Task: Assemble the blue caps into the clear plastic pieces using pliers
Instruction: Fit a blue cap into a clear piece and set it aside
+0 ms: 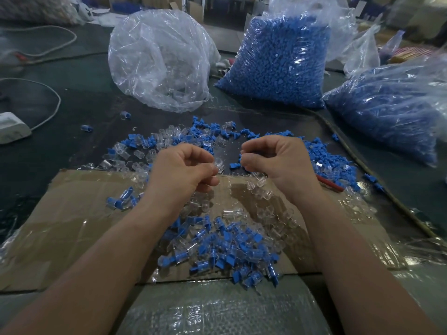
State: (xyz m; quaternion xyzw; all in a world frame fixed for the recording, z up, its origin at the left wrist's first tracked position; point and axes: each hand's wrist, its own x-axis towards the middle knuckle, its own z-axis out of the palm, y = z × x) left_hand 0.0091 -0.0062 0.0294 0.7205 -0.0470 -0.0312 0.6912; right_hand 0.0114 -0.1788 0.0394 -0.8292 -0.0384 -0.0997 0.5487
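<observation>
My left hand [183,169] pinches a clear plastic piece [219,165] between thumb and fingertips above the cardboard's far edge. My right hand [273,158] hovers a short gap to its right with fingers curled and pinched together; a blue cap [240,157] peeks out at the fingertips. Loose blue caps [326,155] and clear pieces [154,143] lie scattered on the dark table beyond both hands. A heap of assembled blue-and-clear parts [227,247] sits on the cardboard between my forearms. The red handle of the pliers [330,183] lies right of my right wrist.
A flat taped cardboard sheet [72,221] covers the near table. Behind stand a clear bag of clear pieces [159,59] and two bags of blue caps [278,61] [391,107]. A white power strip [12,128] with its cord lies at the left.
</observation>
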